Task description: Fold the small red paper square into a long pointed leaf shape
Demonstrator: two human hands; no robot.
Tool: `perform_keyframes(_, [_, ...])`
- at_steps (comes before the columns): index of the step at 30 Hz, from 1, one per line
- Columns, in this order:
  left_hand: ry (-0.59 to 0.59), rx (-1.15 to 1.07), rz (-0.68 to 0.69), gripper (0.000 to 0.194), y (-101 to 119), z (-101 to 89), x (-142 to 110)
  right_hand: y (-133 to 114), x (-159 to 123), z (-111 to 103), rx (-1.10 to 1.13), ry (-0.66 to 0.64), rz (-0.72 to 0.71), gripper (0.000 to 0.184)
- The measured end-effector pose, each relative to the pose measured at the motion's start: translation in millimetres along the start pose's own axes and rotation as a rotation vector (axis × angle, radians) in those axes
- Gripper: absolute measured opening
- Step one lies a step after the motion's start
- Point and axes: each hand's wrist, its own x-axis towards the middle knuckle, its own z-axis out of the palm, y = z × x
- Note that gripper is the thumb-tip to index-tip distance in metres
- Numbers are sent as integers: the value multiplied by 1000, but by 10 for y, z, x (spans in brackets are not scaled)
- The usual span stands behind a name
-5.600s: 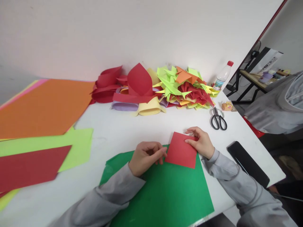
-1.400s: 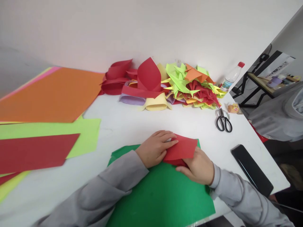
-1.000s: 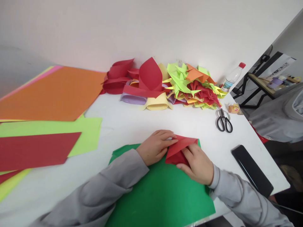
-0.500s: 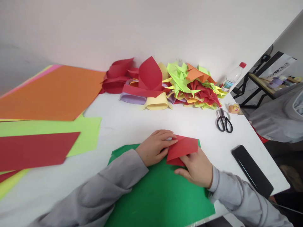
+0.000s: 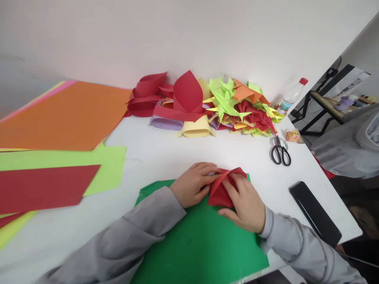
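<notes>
A folded red paper [image 5: 220, 196] lies on a green sheet [image 5: 201, 240] near the middle of the table. My left hand [image 5: 195, 184] grips its left corner, fingertips pressed on the upper left part. From the right, my right hand [image 5: 244, 201] has its fingers inside the fold, pushing the upper flap back, with the thumb resting lower on the green sheet. The flap stands partly raised along a diagonal crease. Part of the paper is hidden beneath the right fingers.
Black-handled scissors [image 5: 280, 152], a small wrapped snack [image 5: 293, 136] and a black phone-like slab [image 5: 315, 213] lie at right. Folded paper shapes [image 5: 242, 106] and a bottle [image 5: 291, 96] stand by the wall. Orange sheets [image 5: 74, 118] and dark red sheets [image 5: 44, 188] lie at left.
My right fingers have moved up and lifted the red paper's flap away from me, opening the fold. The left hand stays in place.
</notes>
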Motion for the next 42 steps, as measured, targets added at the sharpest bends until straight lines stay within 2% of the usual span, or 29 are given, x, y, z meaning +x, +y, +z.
perform_keyframes(8, [17,-58,6,41,-18,-16,-15,-6,7,-16,25,18,-4,82])
perform_keyframes(14, [79,-71,40,40,-41,24,-42,11,-5,19,76,67,-2,84])
perform_keyframes(18, [72,-74,40,40,-7,-3,-11,11,-6,-12,97,145,-16,83])
perform_keyframes(21, [48,-90,25,43,23,-46,-7,6,0,-40,91,146,-26,83])
perform_keyframes(23, [32,-134,7,45,53,-76,-28,4,5,-47,87,129,-42,82])
perform_keyframes(26, [77,-276,-35,48,140,-88,-67,4,10,-42,79,104,-60,82])
perform_keyframes(30, [120,-458,-155,55,305,-10,-61,8,11,-37,89,82,-70,82])
perform_keyframes(34, [94,-393,-211,56,386,71,-10,13,8,-53,115,119,-65,85])
perform_keyframes(42, [93,-313,-169,56,364,83,-20,30,8,-64,129,165,-75,87])
